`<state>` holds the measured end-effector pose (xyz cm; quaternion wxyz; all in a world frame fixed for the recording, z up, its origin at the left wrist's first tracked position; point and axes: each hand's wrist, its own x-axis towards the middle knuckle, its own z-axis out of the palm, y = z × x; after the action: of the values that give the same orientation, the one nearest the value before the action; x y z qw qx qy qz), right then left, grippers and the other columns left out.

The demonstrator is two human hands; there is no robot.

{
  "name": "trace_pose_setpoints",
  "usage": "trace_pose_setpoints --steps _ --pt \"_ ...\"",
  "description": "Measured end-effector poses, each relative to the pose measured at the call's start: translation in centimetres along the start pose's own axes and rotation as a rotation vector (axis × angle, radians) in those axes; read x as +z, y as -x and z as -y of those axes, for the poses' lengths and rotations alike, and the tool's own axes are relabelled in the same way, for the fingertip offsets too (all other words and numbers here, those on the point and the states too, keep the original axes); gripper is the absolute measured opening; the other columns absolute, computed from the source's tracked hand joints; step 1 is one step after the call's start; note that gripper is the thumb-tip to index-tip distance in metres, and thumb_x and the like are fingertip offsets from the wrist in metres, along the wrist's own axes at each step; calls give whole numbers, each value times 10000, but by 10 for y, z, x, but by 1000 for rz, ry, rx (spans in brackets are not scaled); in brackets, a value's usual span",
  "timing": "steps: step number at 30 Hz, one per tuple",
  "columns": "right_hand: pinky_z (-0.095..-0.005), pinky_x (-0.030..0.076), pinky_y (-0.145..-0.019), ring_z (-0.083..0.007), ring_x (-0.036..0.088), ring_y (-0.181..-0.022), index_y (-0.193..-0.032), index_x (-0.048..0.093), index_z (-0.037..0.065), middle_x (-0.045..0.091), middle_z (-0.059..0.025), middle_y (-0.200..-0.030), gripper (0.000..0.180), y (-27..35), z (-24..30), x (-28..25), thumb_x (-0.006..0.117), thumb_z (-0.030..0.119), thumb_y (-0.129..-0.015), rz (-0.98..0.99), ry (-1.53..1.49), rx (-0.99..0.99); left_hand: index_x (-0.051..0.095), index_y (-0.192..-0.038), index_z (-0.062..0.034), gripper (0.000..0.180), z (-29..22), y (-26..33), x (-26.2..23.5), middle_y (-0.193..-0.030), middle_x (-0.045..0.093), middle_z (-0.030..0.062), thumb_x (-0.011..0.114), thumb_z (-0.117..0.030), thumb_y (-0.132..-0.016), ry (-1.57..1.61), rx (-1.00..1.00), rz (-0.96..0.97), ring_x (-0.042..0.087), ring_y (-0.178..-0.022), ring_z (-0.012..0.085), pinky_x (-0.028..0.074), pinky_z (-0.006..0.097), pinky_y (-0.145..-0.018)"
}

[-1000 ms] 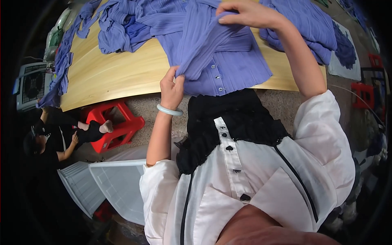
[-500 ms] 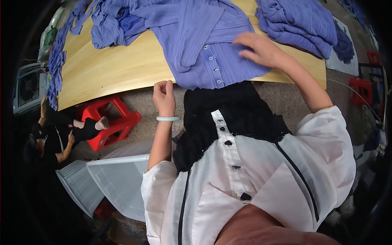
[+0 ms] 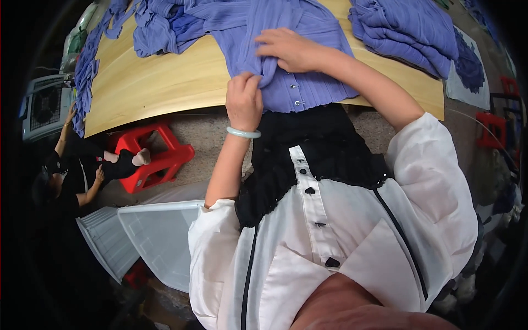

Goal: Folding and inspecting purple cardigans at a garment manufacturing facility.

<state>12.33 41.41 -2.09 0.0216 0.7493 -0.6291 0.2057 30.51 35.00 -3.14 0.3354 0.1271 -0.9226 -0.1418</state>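
Note:
A periwinkle pleated blouse (image 3: 324, 82) lies on the wooden table with its hem at the near edge and a row of small round fasteners down its front. A sleeve is folded across that front. My left hand (image 3: 245, 104), with a pale bangle at the wrist, is closed on the blouse's left side, fingertips turned down into the cloth. Farther in, my right hand (image 3: 291, 50) rests on the folded sleeve, its fingers stretched out toward the left. It covers some of the upper fasteners.
On the table (image 3: 165, 82), folded periwinkle garments (image 3: 404, 33) are stacked at the right, and loose ones (image 3: 154, 33) lie at the far left. A red stool (image 3: 157, 157) and a pale plastic bin (image 3: 159, 236) stand at the left. Another person (image 3: 66, 181) sits beyond them.
My left hand has moved up and right from the table edge onto the blouse and closed on it. My right hand has shifted left from the blouse's right side onto the sleeve.

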Motion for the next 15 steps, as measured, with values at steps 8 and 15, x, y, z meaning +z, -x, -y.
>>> trace_pose_setpoints --steps 8,15 --pt "-432 269 -948 -228 462 -986 -849 527 59 518 -67 -935 159 59 21 -16 562 86 -696 130 -110 73 531 -878 0 258 16 18 2 -1006 483 187 472 57 -633 65 -134 -81 478 -924 346 407 384 -787" --pt "-378 317 -912 -240 489 -921 -931 523 56 518 -78 -901 226 50 28 -25 556 83 -709 336 -271 188 550 -970 -36 291 29 -20 -3 -961 524 113 454 -58 -696 1 -22 460 543 -793 300 446 378 -695"
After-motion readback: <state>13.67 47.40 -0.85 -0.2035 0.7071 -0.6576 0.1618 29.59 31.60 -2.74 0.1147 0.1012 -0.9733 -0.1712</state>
